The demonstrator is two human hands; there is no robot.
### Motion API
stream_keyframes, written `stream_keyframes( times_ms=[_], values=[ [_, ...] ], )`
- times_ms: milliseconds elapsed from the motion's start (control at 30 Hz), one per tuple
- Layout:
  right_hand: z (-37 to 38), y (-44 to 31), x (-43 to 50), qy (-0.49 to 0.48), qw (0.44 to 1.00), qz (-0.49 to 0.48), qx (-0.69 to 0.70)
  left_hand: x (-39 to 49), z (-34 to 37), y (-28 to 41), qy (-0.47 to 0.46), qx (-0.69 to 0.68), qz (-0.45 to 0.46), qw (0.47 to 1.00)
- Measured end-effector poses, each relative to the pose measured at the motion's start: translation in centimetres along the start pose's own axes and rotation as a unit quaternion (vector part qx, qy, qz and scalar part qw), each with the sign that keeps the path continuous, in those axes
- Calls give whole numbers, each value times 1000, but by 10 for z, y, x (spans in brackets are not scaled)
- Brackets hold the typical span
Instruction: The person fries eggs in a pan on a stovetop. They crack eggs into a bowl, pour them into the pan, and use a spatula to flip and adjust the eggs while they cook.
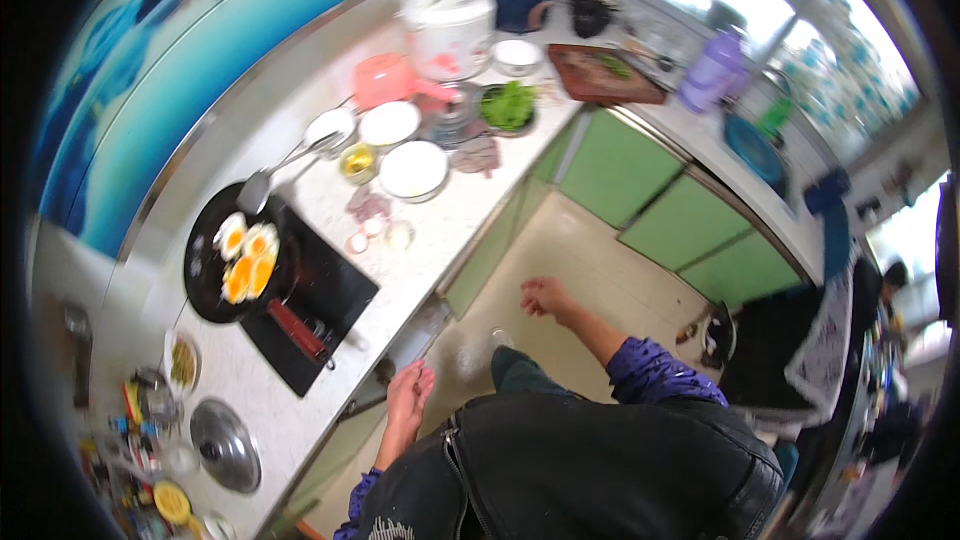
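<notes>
My left hand (pixel 409 394) hangs beside the counter's front edge, fingers loosely together, touching nothing that I can see. My right hand (pixel 544 296) is over the floor with curled fingers; whether it holds something small cannot be told. A black frying pan (pixel 196 270) with a dark red handle rests on the black cooktop (pixel 337 292), and several fried eggs (pixel 251 259) with yellow yolks lie in it. A metal spatula (pixel 256 191) spans from the pan's rim to a white bowl (pixel 330 124). Eggshells (pixel 358 242) lie on the counter near the cooktop.
Two white dishes (pixel 414 171) and a bowl of green leaves (pixel 508 106) stand farther along the counter (pixel 450 217). A cutting board (pixel 600 75) lies at the corner. A metal lid (pixel 225 444) lies nearer, among jars. Green cabinets (pixel 619 165) border the floor; a black-topped table (pixel 772 345) is at right.
</notes>
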State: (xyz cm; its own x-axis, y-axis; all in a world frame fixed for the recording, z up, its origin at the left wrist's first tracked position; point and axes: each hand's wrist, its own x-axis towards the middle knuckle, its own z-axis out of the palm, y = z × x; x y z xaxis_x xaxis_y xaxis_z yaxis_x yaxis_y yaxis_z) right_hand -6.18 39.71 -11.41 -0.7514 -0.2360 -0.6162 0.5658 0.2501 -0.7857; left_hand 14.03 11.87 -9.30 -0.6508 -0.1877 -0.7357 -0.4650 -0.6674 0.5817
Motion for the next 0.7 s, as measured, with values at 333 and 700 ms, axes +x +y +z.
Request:
stream_keyframes(
  times_ms=[333,700],
  values=[
    [-36,109,-146,69,998,10,-5,-18,-1,-63,-56,188,54,979],
    [-116,167,-230,40,991,-36,-120,-1,-14,-167,53,157,52,985]
  ],
)
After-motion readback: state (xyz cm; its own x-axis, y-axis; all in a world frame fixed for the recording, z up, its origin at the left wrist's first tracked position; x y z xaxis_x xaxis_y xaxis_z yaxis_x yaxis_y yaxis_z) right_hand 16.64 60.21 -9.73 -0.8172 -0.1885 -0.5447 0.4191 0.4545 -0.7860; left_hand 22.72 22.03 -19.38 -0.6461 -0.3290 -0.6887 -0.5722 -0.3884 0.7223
